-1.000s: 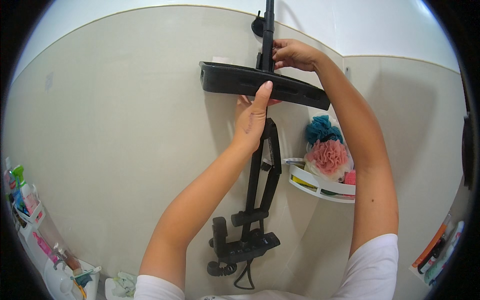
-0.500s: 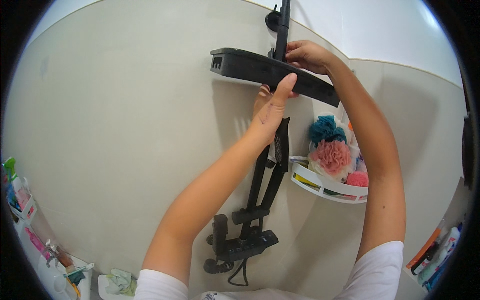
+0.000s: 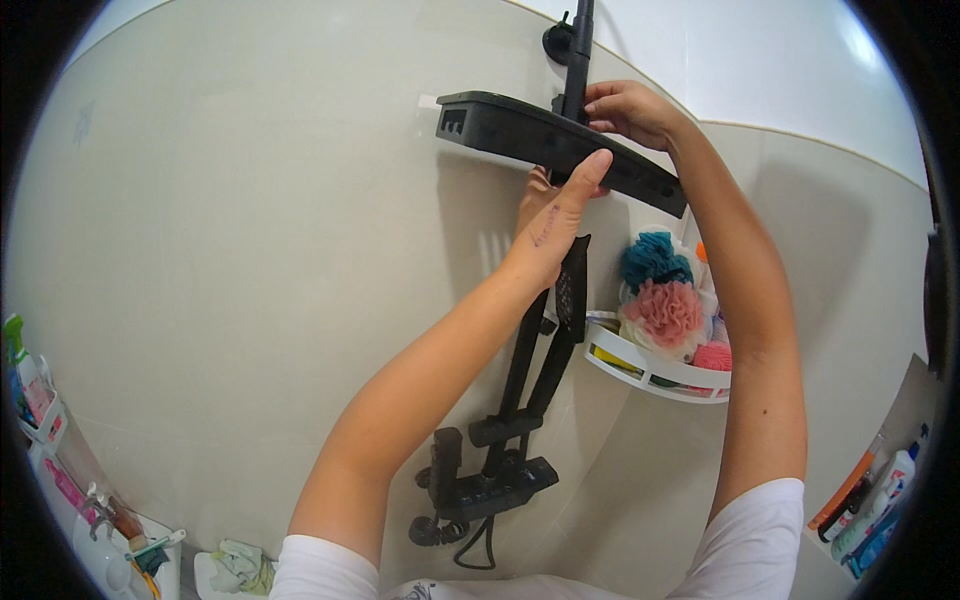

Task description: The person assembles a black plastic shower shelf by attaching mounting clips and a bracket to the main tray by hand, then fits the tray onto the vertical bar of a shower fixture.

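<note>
A long black shelf (image 3: 540,135) sits across a black shower pole (image 3: 577,75) against a beige wall. Gripping the shelf from beneath, my left hand (image 3: 560,205) has its thumb up on the front face and its fingers underneath, partly hidden. My right hand (image 3: 632,112) is behind the shelf with its fingers curled against the pole; the fingertips are partly hidden by it. Below hang two black bars and a hand shower (image 3: 572,290), leading down to a black mixer unit (image 3: 495,488) with a coiled hose. A round black bracket (image 3: 558,43) is by the pole's upper part.
A white corner shelf (image 3: 640,372) holds teal and pink bath puffs (image 3: 667,310) under my right forearm. Bottles (image 3: 875,505) stand at the lower right. At the far left are a spray bottle (image 3: 30,375), a white washbasin (image 3: 110,560) and a crumpled cloth (image 3: 243,565).
The shelf and upper pole have shifted slightly right, with both hands moving along. A small white patch on the wall now shows beside the shelf's left end. Both hands keep their hold.
</note>
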